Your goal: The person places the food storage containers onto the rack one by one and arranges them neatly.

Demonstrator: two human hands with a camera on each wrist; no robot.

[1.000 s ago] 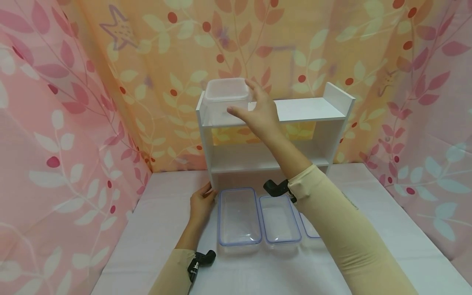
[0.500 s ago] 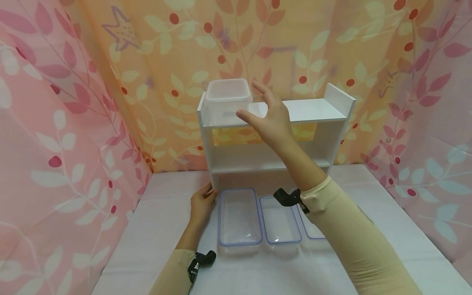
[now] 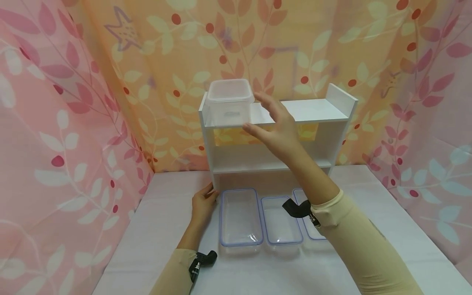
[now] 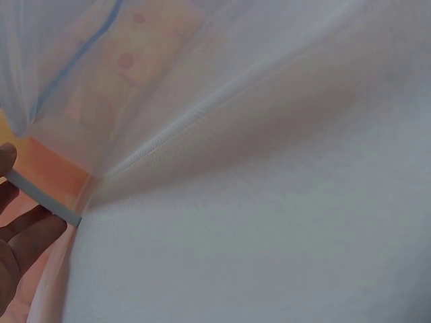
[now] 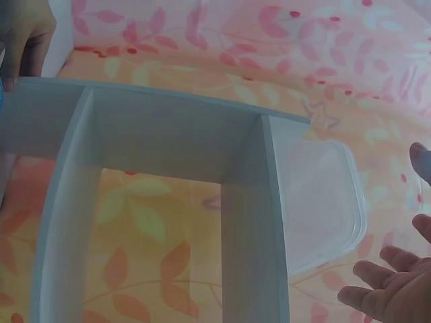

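Observation:
A frosted lidded plastic container [image 3: 230, 104] stands on the top left of a small white shelf [image 3: 271, 157], against its raised end. My right hand [image 3: 278, 131] hovers just right of it, thumb and fingers spread, holding nothing. In the right wrist view, a gap shows between the fingers [image 5: 380, 286] and the container [image 5: 320, 202]. At the shelf's lower left, my left hand [image 3: 202, 205] holds the foot of the side panel. The left wrist view has that panel's edge [image 4: 44, 197] pinched between thumb and fingers [image 4: 37, 239].
Clear food boxes with blue-rimmed lids stand on the white-covered table [image 3: 147, 250] before the shelf: a large one [image 3: 241, 217], a smaller one [image 3: 282, 223] and a third [image 3: 312, 229] partly behind my right arm. Patterned curtains [image 3: 73, 135] enclose the back and both sides.
My right hand has let go of the container and drawn away to the right and slightly down. The container stays on the top shelf. My left hand keeps its hold on the side panel.

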